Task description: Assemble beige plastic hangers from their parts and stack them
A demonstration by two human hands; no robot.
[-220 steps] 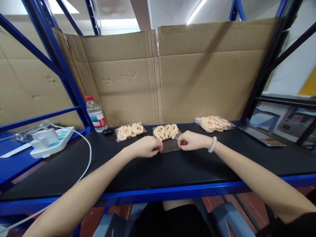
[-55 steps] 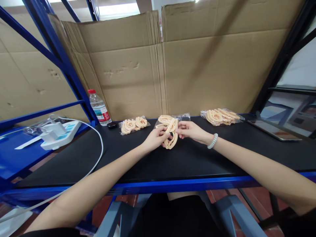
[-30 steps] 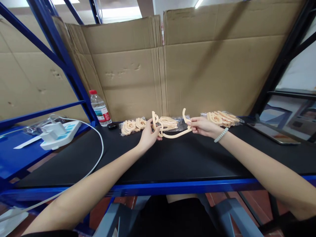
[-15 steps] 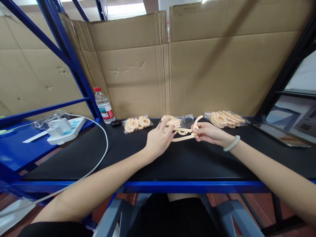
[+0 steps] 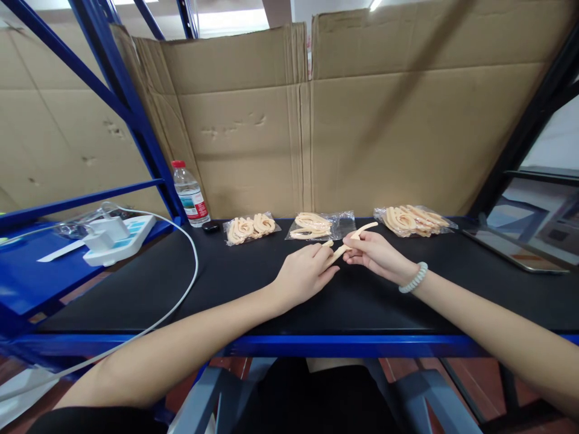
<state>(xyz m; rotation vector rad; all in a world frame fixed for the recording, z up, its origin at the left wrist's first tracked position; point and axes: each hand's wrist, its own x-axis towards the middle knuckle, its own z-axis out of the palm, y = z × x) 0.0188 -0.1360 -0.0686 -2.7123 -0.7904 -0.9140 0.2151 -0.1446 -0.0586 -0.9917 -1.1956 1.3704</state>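
Both of my hands are closed on a pale beige folding hanger point(image 5: 337, 254) held above the black table. My left hand point(image 5: 302, 274) grips its lower left part, and the fingers hide much of it. My right hand point(image 5: 373, 254) pinches it near the upper right end, where a curved tip sticks out past the thumb. Just behind my hands lies an open-looking clear bag point(image 5: 342, 224) with similar beige pieces point(image 5: 312, 224) at its left.
Clear bags of beige pieces lie at left point(image 5: 251, 228) and right point(image 5: 409, 220). A water bottle point(image 5: 192, 199) stands by the blue frame. At far left are a power strip point(image 5: 120, 241) and a white cable point(image 5: 195, 265). A tablet point(image 5: 515, 250) lies at right, before cardboard point(image 5: 384, 132).
My hands have turned the hanger and drawn it nearer to me. Its parts, spread apart before, now look closer together. The middle bag is now in fuller view.
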